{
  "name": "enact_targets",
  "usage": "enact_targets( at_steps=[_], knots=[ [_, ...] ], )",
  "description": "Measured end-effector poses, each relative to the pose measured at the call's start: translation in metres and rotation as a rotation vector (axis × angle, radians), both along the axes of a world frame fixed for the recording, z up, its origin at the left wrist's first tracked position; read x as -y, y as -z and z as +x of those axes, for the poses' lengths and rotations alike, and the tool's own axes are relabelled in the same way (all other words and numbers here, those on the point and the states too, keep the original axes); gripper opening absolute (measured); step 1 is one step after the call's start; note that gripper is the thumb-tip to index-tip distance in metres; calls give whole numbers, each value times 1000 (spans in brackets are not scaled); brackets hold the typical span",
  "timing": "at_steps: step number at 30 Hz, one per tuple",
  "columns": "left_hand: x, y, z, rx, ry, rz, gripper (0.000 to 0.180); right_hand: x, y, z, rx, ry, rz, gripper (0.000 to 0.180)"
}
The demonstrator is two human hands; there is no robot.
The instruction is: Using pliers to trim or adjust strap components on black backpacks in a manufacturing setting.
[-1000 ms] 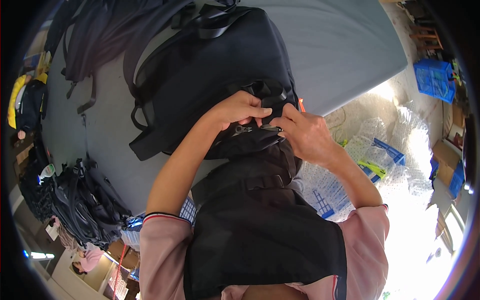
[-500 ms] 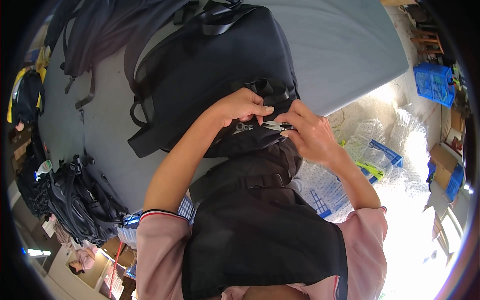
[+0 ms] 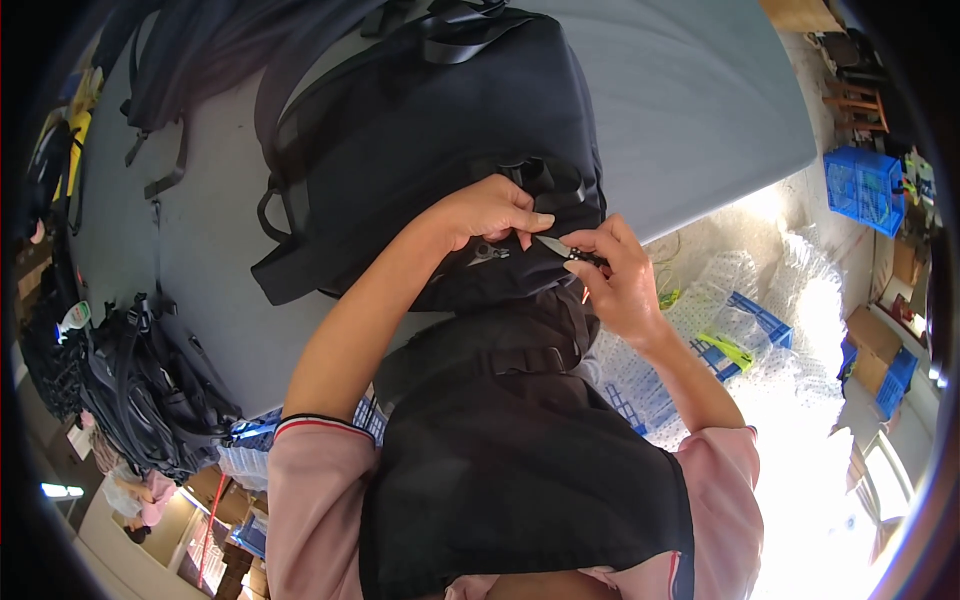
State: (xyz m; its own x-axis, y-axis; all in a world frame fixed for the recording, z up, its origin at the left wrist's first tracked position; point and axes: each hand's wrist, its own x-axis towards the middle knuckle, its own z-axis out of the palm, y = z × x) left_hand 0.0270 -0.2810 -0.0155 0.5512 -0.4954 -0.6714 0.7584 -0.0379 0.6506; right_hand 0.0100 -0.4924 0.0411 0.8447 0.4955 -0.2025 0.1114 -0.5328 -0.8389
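Grey tabletop (image 3: 690, 110) fills the upper frame in a cluttered workroom, with a black backpack (image 3: 420, 150) lying flat on it, its near end at the table edge against your dark apron. Your left hand (image 3: 490, 212) presses on that near end, fingers curled together and clamped on the fabric, while your right hand (image 3: 620, 280) pinches a small metal-and-black zipper pull (image 3: 565, 250) between thumb and fingertips. Tug too hard or off line and, likely, the slider could jam on bunched fabric, or the pull could slip from your fingertips; loosen your left hand and the bag may slide toward you. More dark bags (image 3: 150, 380) hang off the table's left edge, beside a yellow-and-black item (image 3: 75, 130). On the floor to your right lie clear bubble-wrap packets (image 3: 760, 330) with blue and yellow-green inserts, a blue plastic crate (image 3: 865, 188) farther off, and brown cardboard boxes (image 3: 872, 335) with a blue one beside them; any labels are too small to make out.
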Motion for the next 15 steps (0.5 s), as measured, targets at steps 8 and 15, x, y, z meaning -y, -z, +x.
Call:
enact_targets(
  at_steps=[8,15],
  knots=[
    [0,-4,2,-12,17,33,28,5,-18,16,209,-298,-170,27],
    [-1,-2,0,18,11,22,28,-6,-7,-5,197,-97,-143,28]
  ],
)
